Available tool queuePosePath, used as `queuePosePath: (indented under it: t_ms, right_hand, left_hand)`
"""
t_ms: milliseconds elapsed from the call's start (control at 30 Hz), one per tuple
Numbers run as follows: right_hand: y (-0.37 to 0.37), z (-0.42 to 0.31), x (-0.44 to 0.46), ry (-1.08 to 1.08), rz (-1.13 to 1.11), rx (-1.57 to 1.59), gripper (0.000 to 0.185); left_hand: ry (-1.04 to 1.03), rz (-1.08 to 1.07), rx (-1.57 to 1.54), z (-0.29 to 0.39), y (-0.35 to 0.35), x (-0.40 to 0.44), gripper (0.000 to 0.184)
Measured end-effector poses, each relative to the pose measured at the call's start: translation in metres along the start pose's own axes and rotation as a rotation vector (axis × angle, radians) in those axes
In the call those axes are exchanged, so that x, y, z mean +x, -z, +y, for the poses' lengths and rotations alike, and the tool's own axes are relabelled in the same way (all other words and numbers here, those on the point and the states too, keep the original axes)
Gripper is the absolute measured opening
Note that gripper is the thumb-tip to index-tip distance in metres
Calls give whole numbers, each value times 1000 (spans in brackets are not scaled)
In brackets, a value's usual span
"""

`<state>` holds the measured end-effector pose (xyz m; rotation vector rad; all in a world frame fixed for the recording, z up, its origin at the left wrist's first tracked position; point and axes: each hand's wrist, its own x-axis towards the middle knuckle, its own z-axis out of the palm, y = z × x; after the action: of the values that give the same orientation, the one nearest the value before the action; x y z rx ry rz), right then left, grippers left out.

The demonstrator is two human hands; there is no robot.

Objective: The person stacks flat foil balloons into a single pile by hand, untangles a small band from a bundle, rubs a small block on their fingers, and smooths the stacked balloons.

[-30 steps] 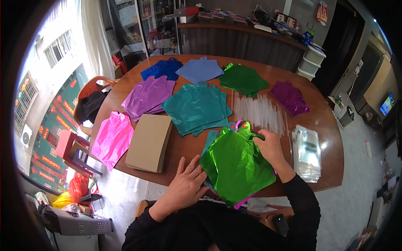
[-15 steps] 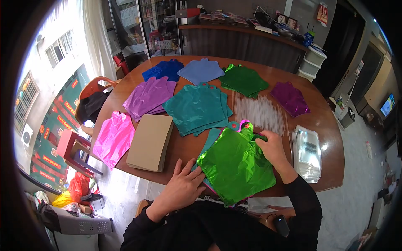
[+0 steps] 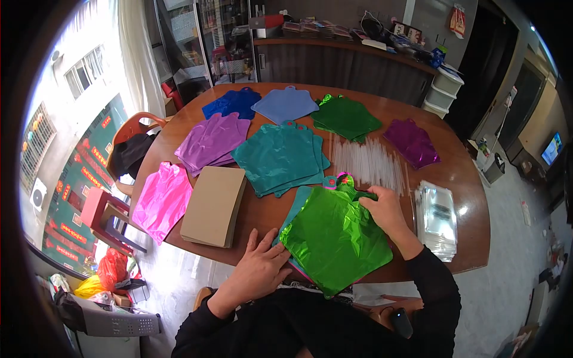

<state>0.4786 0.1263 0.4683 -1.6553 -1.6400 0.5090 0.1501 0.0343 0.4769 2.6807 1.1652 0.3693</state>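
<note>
A bright green foil sheet (image 3: 337, 241), cut in a many-sided shape, lies in front of me near the table's front edge. My right hand (image 3: 391, 216) pinches its upper right corner between thumb and fingers. At the sheet's left edge rests my left hand (image 3: 258, 267), palm down with its fingers apart. Beneath the green foil a teal sheet (image 3: 298, 201) shows at the upper left, along with a thin pink edge. Small round tabs with red marks stick out at the top. Just beyond lies a stack of teal foil sheets (image 3: 279, 156).
Thin clear sticks (image 3: 367, 162) lie in a row behind the green sheet. Clear plastic sleeves (image 3: 437, 218) are stacked at right, brown cardboard sheets (image 3: 213, 206) at left. Around them lie pink (image 3: 160, 200), lilac (image 3: 209, 142), blue (image 3: 231, 103), dark green (image 3: 347, 117) and purple foils (image 3: 413, 140).
My right hand has drawn the green foil's upper corner slightly left, and creases on its right side have shifted. Less pink shows at the top. My left hand stays in place.
</note>
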Motion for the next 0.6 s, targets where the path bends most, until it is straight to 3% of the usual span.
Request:
queuePosePath:
  t_ms: [267, 433, 567, 600]
  right_hand:
    - [-14, 3, 7, 26, -6, -99, 22]
    - [-22, 14, 3, 205, 122, -380, 24]
    - [-7, -32, -2, 651, 488, -582, 24]
    - [-9, -34, -3, 650, 483, -578, 24]
  left_hand:
    - [-9, 33, 16, 2, 2, -1, 43]
    - [-21, 102, 54, 14, 41, -9, 33]
    - [-95, 5, 139, 4, 104, -7, 21]
    - [-192, 38, 244, -5, 114, 4, 15]
